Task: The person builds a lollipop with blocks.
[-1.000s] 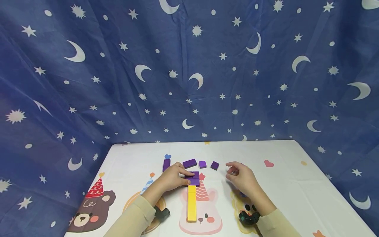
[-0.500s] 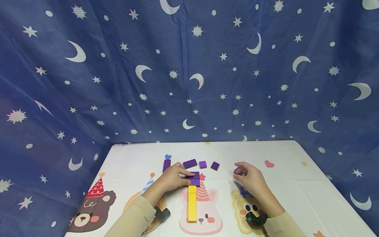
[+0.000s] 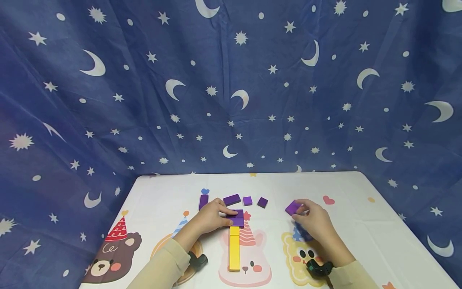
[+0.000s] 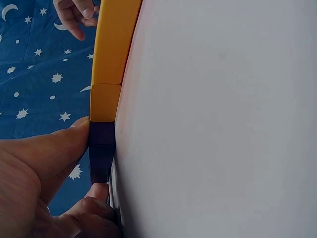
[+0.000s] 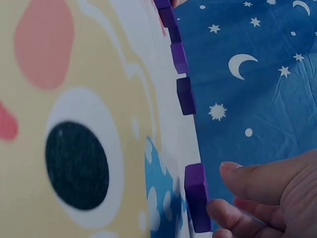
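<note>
My left hand [image 3: 213, 216] rests on a group of purple blocks [image 3: 236, 221] laid edge to edge. In the left wrist view, the thumb presses one end of the purple blocks [image 4: 101, 148] where they meet the yellow, and a fingertip sits at the other end. A short and a long yellow block [image 3: 234, 253] run toward me from the group. My right hand [image 3: 314, 218] is at the right end of a loose purple block [image 3: 291, 207]. In the right wrist view a fingertip is right beside that block [image 5: 197, 198], while the thumb stays apart from it.
Behind the left hand lie a long purple block [image 3: 232, 199], a small lighter one [image 3: 247, 201] and a dark one [image 3: 262, 202]. Another purple block [image 3: 203, 202] lies farther left. A printed white cloth [image 3: 346, 224] covers the table; a starry curtain [image 3: 231, 88] hangs behind.
My right hand has moved right, over the loose purple block to its right end, so more of the block shows. The left hand has stayed on the purple group.
</note>
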Demonstrator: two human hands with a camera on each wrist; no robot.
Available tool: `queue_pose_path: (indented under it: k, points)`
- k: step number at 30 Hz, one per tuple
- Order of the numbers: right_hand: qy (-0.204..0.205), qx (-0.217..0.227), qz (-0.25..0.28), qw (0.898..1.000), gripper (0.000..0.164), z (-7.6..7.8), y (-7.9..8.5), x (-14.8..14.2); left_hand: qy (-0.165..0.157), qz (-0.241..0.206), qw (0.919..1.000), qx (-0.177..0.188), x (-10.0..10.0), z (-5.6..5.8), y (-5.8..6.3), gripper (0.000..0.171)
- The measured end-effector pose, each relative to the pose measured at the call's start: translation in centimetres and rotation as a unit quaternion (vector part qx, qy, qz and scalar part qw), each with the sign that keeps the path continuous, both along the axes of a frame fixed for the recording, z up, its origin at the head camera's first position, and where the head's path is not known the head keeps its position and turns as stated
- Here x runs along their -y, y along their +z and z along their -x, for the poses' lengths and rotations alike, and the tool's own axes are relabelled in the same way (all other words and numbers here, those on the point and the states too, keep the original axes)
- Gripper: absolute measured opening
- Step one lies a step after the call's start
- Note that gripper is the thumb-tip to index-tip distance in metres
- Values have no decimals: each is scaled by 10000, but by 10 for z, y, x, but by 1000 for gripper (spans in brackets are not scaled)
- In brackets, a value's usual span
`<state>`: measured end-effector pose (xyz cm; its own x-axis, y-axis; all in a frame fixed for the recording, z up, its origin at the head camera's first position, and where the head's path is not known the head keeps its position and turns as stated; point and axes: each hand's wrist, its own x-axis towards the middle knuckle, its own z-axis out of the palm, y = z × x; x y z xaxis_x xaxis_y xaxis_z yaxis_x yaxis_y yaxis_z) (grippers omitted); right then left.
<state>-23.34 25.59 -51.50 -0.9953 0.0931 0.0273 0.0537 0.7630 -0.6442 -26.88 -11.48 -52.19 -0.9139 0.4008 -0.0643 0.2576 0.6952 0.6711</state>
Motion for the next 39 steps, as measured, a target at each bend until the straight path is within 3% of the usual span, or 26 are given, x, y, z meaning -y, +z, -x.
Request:
queue_pose_path:
  k: [27,39]
  points:
    - [-310,369,56,9988,78,12,-10,-12,60,12,10000,24,-2,0,-1,31]
    - [-441,497,47,9978,78,18,-13,-5,-1,49,10000,-10,-1,0,0,32]
